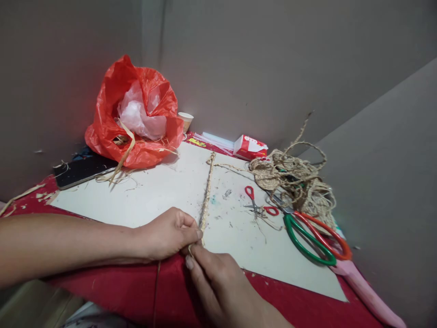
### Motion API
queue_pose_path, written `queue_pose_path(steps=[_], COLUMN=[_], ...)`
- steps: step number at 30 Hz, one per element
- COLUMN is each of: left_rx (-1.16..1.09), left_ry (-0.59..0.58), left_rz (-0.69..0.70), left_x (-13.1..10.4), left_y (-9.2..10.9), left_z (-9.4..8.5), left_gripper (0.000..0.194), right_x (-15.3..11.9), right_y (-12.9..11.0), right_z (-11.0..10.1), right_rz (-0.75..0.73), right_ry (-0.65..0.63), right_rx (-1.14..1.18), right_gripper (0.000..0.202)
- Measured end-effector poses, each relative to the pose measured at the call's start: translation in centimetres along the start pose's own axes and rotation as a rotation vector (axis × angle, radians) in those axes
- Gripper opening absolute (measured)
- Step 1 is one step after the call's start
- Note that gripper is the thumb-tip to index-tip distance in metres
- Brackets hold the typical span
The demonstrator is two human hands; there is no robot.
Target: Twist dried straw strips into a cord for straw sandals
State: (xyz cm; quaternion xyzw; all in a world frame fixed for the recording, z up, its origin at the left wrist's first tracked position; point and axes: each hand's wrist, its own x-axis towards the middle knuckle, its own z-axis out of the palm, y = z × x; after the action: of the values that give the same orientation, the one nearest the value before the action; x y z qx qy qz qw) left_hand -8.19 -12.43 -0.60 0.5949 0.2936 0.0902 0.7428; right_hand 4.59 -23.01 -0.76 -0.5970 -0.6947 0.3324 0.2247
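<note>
A straw-coloured braid (pixel 206 196) runs down the white board (pixel 164 200) towards me. Its near end lies between my hands at the board's front edge. My left hand (pixel 170 234) is closed, thumb and fingers pinching the braid. Just below and to the right, my right hand (pixel 218 280) pinches a thin strand at the braid's end between thumb and forefinger. The fingertips of both hands almost meet there. One strand (pixel 157 287) hangs down over the red cloth below my left wrist. Part of the braid is hidden by my fingers.
A red plastic bag (pixel 102 114) and a dark phone (pixel 83 172) lie at the left. Tangled braided cord (pixel 303 168), small red scissors (pixel 252 205) and large scissors with green and red handles (pixel 309 241) lie right. A paper cup (pixel 185 119) and red box (pixel 251 146) stand behind.
</note>
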Motion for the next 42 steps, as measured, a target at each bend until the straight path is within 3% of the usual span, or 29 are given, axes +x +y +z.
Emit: queue_pose_path(steps=[5, 10, 12, 16, 18, 26, 31, 33, 36, 39, 42], left_rx=[0.161, 0.221, 0.222, 0.236, 0.251, 0.300, 0.403, 0.425, 0.471, 0.509, 0.574], left_ry=[0.014, 0.018, 0.017, 0.016, 0.013, 0.115, 0.199, 0.213, 0.217, 0.230, 0.254], left_rz=[0.066, 0.093, 0.105, 0.123, 0.138, 0.234, 0.342, 0.361, 0.368, 0.358, 0.358], left_x=[-0.1, -0.4, -0.5, -0.5, -0.5, 1.1, 1.9, 1.9, 2.0, 2.1, 2.1], left_y=[-0.1, 0.3, 0.4, 0.3, 0.2, -0.6, -0.7, -0.8, -1.0, -1.3, -1.5], left_z=[-0.3, -0.4, -0.3, -0.4, -0.6, -2.3, -2.8, -2.8, -2.8, -2.7, -2.6], left_gripper=[0.029, 0.029, 0.028, 0.029, 0.028, 0.023, 0.019, 0.016, 0.016, 0.017, 0.018], right_x=[-0.6, -1.3, -0.9, 1.2, 2.4, 3.7, 4.3, 5.2, 8.0, 12.6, 17.8], right_y=[-0.8, -0.8, -0.5, 1.0, 2.1, 5.0, 5.4, 5.7, 6.4, 7.7, 9.2], right_z=[-0.9, -2.6, -3.2, -3.8, -3.8, -4.4, -4.4, -5.6, -9.3, -13.2, -15.0], right_rz=[-0.069, -0.062, 0.030, 0.240, 0.252, 0.221, 0.241, 0.260, 0.294, 0.386, 0.490], right_ry=[-0.271, -0.306, -0.212, 0.242, 0.344, 0.544, 0.563, 0.540, 0.537, 0.585, 0.597], right_rx=[0.341, 0.396, 0.502, 0.667, 0.674, 0.666, 0.611, 0.568, 0.467, 0.353, 0.255], right_gripper=[0.023, 0.039, 0.047, 0.045, 0.043, 0.042, 0.045, 0.046, 0.037, 0.025, 0.030])
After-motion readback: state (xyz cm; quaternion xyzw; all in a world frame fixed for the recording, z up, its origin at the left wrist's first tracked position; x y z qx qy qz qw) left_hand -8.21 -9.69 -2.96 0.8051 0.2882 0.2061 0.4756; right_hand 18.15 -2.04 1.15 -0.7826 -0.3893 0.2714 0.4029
